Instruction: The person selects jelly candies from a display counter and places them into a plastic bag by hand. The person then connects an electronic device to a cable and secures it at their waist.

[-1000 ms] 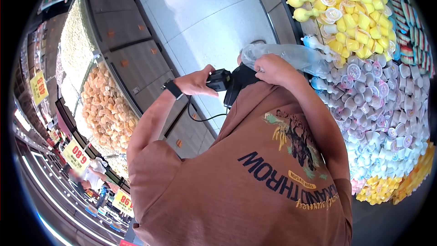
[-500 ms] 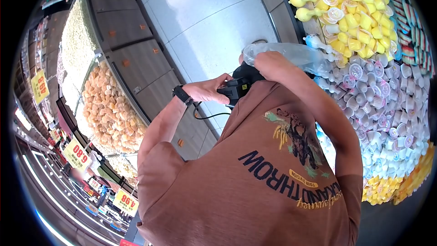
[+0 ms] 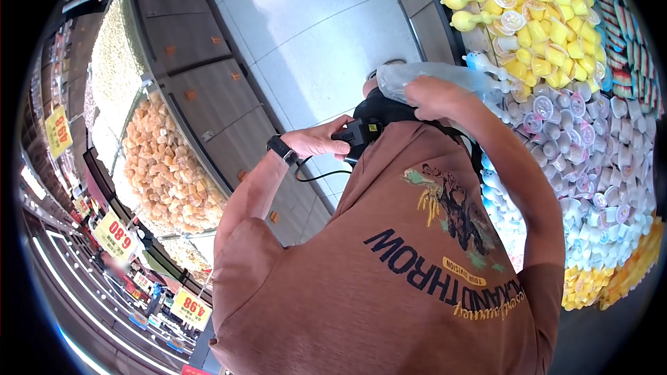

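Observation:
My left hand (image 3: 321, 139), with a black watch on its wrist, grips a small black boxy device (image 3: 360, 135) at waist height. A thin black cable (image 3: 316, 173) loops beneath it. My right hand (image 3: 432, 98) is closed at my waist, with a clear plastic bag (image 3: 397, 78) at its fingers; the bag spreads behind the hand and wrist. Its fingertips are partly hidden. Just below both hands sits a black pouch or strap (image 3: 375, 110) against the brown T-shirt (image 3: 389, 271).
At right, a display holds yellow jelly cups (image 3: 528, 28), white and purple cups (image 3: 556, 132), and striped packs (image 3: 625, 42). A bin of amber lumps (image 3: 167, 173) and pale grain (image 3: 118, 55) line the left, above dark cabinets (image 3: 208, 97). Tiled floor (image 3: 313, 28) lies between.
My right hand has shifted slightly right and down in view, showing more of its fingers and the black strap. My left hand keeps its hold on the device, nearly still.

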